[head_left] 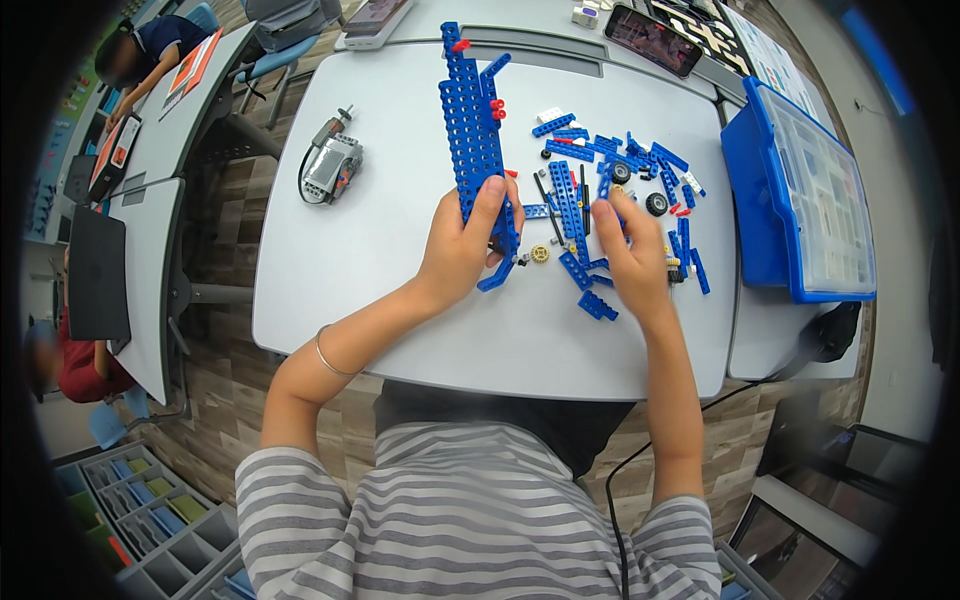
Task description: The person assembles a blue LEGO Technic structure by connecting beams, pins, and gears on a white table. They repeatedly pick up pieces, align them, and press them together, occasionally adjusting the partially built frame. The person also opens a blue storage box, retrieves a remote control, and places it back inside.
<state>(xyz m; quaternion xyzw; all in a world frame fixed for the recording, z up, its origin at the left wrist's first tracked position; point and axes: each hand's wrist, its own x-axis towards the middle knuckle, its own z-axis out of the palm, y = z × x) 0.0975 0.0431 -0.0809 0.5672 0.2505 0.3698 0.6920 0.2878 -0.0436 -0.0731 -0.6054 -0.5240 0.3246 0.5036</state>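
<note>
My left hand (468,240) is closed round the lower end of a long blue build of perforated building beams (468,125). Red pegs stick out of its upper part, and an angled beam juts from its right side. My right hand (632,245) pinches a small blue beam (605,182) between thumb and fingers, above the loose parts. Around that hand lie several blue beams (565,200), small black wheels (656,204), red pegs and dark axles. A tan gear (540,254) rests between my two hands.
A grey motor and battery unit (332,168) with a cable lies on the left of the white table (400,330). At the right stands a blue storage box (800,190) with a clear lid. A phone (652,40) lies at the back. Other people sit at desks on the left.
</note>
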